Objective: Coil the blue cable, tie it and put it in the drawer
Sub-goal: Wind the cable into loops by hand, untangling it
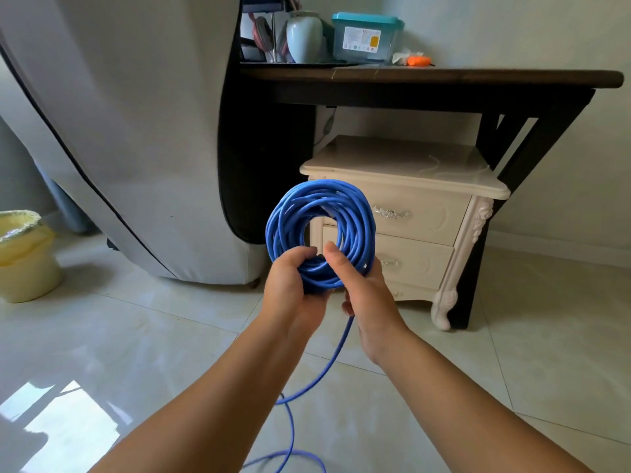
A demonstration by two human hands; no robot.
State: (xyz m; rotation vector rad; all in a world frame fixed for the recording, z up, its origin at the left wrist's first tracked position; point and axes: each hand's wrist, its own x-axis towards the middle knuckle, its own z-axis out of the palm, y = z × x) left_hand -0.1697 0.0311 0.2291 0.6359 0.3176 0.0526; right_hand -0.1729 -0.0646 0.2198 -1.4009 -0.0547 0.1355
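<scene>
Centre frame, slightly toward 6 o'clock: both bare hands hold up a round coil of blue plastic-jacketed cable (319,233), many loops, standing roughly upright and facing the camera. Left hand (293,285) wraps the coil's bottom arc from its 7 o'clock side, fingers curled closed around the bundle. Right hand (365,291) clamps the same arc from the 5 o'clock side, thumb (336,259) pressed across the front of the loops, other fingers behind, mostly hidden. Both grips are closed on the coil.

Loose tail of the cable (327,367) drops from between the hands toward 6 o'clock, curves across the glossy pale tiled floor (512,336) and runs out of the bottom edge. Not fully coiled; no tie visible.

Behind the coil, toward 2 o'clock: cream nightstand with carved legs (409,206). Top drawer with a silver handle (420,216) is shut, lower drawer (409,261) also shut and partly hidden by the coil. Nightstand sits under a dark wooden table (426,80).

On the table at 12 o'clock: pale ceramic vase (304,37), clear plastic box with teal lid (367,37), small orange item (418,60).

At 9 o'clock: yellow bin with liner (24,254). At 10 o'clock: large grey fabric cover (129,131).
</scene>
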